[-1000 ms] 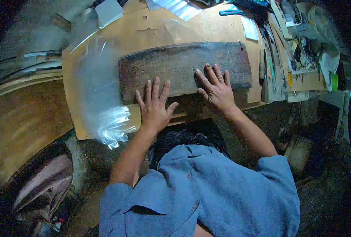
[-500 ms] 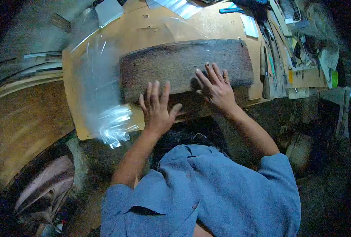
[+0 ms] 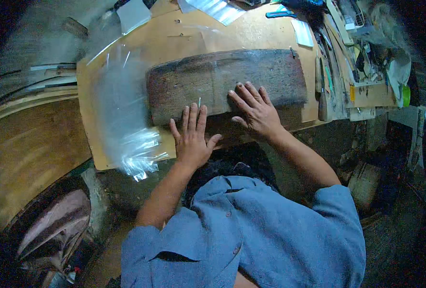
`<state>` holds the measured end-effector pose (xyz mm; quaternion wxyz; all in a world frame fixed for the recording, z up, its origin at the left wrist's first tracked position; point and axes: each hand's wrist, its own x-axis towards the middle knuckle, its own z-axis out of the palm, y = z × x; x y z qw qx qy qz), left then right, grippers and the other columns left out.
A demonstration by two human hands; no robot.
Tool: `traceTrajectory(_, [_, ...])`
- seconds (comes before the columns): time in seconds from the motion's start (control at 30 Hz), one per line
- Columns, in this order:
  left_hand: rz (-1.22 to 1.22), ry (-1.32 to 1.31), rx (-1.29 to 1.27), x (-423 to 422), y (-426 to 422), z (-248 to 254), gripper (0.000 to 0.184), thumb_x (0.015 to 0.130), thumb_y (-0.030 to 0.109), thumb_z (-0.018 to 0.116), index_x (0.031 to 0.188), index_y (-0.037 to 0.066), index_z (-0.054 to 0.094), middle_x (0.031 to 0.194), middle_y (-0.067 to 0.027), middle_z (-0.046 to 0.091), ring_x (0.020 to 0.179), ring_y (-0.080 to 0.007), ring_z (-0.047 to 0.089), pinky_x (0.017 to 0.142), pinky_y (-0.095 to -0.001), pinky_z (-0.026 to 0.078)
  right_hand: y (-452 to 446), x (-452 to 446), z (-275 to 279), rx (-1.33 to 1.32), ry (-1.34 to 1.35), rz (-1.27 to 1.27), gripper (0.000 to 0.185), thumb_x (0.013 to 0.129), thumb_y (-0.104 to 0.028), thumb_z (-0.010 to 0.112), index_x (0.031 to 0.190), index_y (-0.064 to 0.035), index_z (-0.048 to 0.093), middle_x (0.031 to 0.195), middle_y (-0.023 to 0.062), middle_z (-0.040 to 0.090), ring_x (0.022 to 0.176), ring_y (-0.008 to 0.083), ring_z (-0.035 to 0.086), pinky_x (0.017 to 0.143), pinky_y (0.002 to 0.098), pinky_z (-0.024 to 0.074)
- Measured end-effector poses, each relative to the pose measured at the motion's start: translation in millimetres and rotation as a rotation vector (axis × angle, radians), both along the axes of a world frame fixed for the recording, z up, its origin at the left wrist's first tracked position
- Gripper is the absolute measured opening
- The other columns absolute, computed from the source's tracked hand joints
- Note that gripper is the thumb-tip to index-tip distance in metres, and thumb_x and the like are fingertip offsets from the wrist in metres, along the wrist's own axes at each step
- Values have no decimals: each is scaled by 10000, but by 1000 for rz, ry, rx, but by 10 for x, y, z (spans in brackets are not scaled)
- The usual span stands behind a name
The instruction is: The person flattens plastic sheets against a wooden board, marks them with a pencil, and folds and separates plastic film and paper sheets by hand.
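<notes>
A dark, worn rectangular board [image 3: 189,84] with a rough, streaked surface lies on the tan worktable. My left hand [image 3: 192,139] rests at its near edge, fingers stretched up onto the surface and thumb out to the side. Farther right, my right hand [image 3: 258,113] lies flat on the board with its fingers spread. Faint glints on the board look like clear plastic film, but its outline cannot be made out. Left of the board is a stack of clear plastic sheets or bags [image 3: 124,103], its crumpled shiny ends [image 3: 141,153] hanging at the table's front edge.
A blue cutter knife [image 3: 280,14] and a small white packet [image 3: 302,32] lie at the back right of the worktable [image 3: 174,45]. Several long tools and strips [image 3: 325,86] crowd the right side. A brown wooden panel [image 3: 35,153] stands at the left.
My right hand has slid slightly left and down, its fingers now flatter on the board. My left hand has shifted slightly down and right. A bright glint now shows above its fingertips.
</notes>
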<state>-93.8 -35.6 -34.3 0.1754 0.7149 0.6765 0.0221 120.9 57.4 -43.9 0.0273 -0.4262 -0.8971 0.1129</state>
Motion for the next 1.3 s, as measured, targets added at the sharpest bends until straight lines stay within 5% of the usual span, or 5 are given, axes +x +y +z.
traceTrajectory(0.73, [78,118,59,-221,-27,-64,849,830,489,598,1492,159,182,1549,-136,131,1427,-341,105,1084,-628,28,8,249,-108,116,2,-101,639,901,-554,444,1441,-228,342,1495,102,307,1400,284,238,1136,477,130])
traceTrajectory(0.83, [86,55,78,-231,-103,-3,818,857,478,564,1486,110,193,1542,-173,127,1426,-361,93,1103,-588,47,-90,431,34,147,323,-271,556,889,-317,589,1371,-94,425,1389,177,410,1301,346,362,1101,446,234])
traceTrajectory(1.0, [77,-78,154,-169,-273,98,795,874,465,559,1482,96,204,1534,-198,118,1420,-379,88,1118,-552,61,-266,922,-78,342,514,-738,462,850,-192,652,1243,-5,495,1219,169,532,1129,318,478,995,418,352])
traceTrajectory(1.1, [79,-212,139,-71,-329,161,762,884,453,541,1478,96,224,1533,-205,115,1415,-398,94,1123,-523,100,-255,1212,-276,-274,1043,-1133,496,856,-227,675,1236,12,464,1187,138,535,1082,231,512,927,353,415])
traceTrajectory(1.3, [-5,-260,114,67,-281,153,757,896,466,523,1470,68,232,1531,-214,139,1414,-398,124,1124,-524,101,-100,1338,-657,-293,989,-1052,568,829,-235,718,1253,17,436,1112,135,592,1008,207,568,897,328,447])
